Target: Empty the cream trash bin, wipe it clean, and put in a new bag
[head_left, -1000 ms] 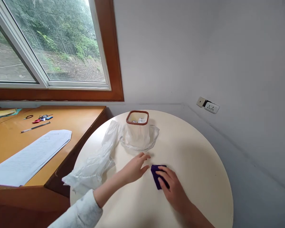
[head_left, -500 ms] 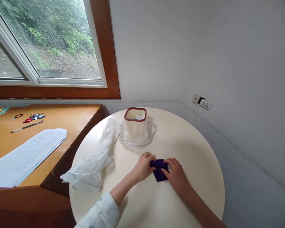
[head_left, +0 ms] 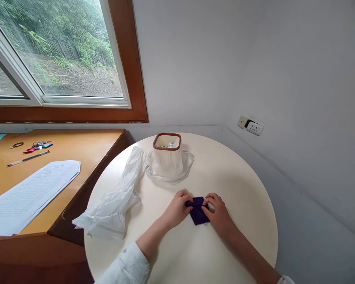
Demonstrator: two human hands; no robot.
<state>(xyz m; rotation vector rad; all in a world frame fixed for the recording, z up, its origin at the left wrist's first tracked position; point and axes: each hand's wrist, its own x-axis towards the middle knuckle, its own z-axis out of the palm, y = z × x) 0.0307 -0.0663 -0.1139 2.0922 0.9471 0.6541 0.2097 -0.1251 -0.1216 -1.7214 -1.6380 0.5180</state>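
Left hand (head_left: 176, 209) moved in, gripping purple cloth (head_left: 199, 217) | right hand (head_left: 220, 216) pinching

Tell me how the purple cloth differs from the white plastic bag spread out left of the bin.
The purple cloth is dark and opaque, whereas the white plastic bag is pale and filmy. The purple cloth is small and compact; the white plastic bag is much larger, sprawling and crumpled. The left hand and right hand pinch the purple cloth, while neither touches the white plastic bag. Both are on the round table.
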